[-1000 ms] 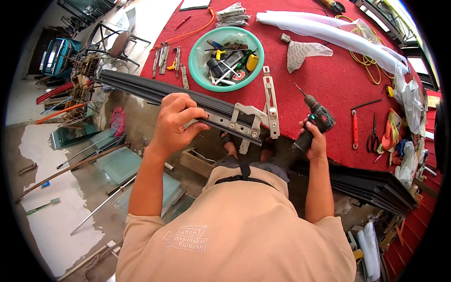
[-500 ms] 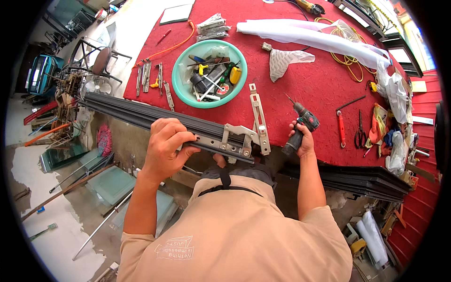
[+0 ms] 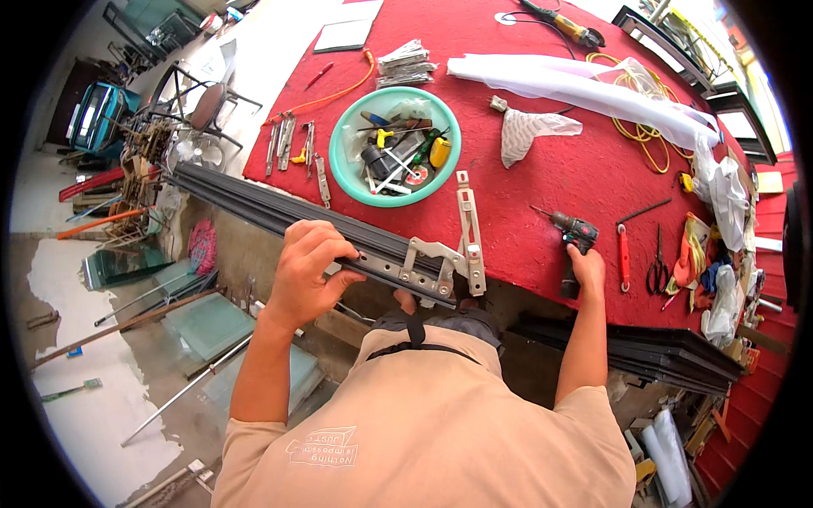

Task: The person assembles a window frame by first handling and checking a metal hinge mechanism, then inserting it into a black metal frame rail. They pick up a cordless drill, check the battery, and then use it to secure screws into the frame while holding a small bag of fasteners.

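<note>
My left hand (image 3: 309, 275) is closed at the near edge of a bundle of long dark metal profiles (image 3: 254, 206). Its thumb and forefinger pinch the left end of a silvery metal hinge (image 3: 419, 275) lying along the front profile; a small dark spot shows at the fingertip, too small to name. In my right hand (image 3: 589, 269) is a black cordless drill (image 3: 577, 227), held by its grip over the table's front right. Its bit points left, away from the hinge. A second metal hinge (image 3: 467, 216) lies just right of the profile ends.
A turquoise basin (image 3: 336, 172) of mixed tools stands on the red table (image 3: 508, 190). Metal hinges (image 3: 279, 144) lie left of it. White sheeting (image 3: 567, 80), a yellow cable (image 3: 635, 133), an angle grinder (image 3: 572, 30) and scissors (image 3: 658, 267) lie to the right. Dark profiles (image 3: 644, 351) sit below the table edge.
My right hand has moved right with the drill and turned it, so the bit points more to the left. My left hand stays at the hinge. The whole view has shifted slightly.
</note>
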The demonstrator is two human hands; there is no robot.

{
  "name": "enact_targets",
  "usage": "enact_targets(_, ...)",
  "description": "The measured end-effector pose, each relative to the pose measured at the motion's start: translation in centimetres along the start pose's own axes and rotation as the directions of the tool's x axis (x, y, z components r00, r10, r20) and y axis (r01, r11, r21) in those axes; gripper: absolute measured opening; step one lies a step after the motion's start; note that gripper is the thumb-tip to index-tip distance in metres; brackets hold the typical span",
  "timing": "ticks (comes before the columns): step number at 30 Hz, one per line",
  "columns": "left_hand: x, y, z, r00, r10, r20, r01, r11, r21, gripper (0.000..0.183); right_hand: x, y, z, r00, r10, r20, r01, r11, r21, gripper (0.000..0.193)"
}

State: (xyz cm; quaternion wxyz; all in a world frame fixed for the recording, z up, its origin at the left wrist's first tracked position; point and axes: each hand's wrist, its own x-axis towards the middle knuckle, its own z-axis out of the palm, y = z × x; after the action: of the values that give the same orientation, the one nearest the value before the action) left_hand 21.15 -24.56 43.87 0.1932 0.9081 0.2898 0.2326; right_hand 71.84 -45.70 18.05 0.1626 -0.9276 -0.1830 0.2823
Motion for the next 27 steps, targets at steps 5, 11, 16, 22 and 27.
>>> enact_targets(5, 0.2, -0.2, 0.2, 1.000, 0.027, 0.008, -0.027, 1.000, -0.004, 0.038, 1.2, -2.4, -2.3, 0.773, -0.511, -0.375, 0.458, 0.859, -0.227, 0.050)
enact_targets(11, -0.2, -0.3, 0.4, 1.000, 0.001, -0.019, -0.002, 1.000, -0.025, 0.037, 4.6, -16.1, -1.2, 0.562, -0.699, -0.441, 0.726, 0.673, -0.142, 0.061)
enact_targets(16, 0.2, -0.7, 0.5, 0.999, 0.017, -0.029, -0.018, 0.998, -0.060, 0.038, 10.8, -19.7, 0.2, 0.504, -0.798, -0.330, 0.781, 0.584, -0.221, 0.039)
enact_targets(22, -0.4, -0.9, 0.6, 0.999, 0.000, -0.047, -0.003, 0.998, -0.059, 0.038, 5.7, -24.5, -2.9, 0.534, -0.833, -0.144, 0.744, 0.544, -0.388, 0.035)
enact_targets(27, -0.3, -0.6, 0.7, 0.999, 0.009, -0.035, -0.011, 0.998, -0.067, 0.035, -0.6, -23.5, -5.4, 0.489, -0.871, -0.044, 0.776, 0.458, -0.434, 0.032)
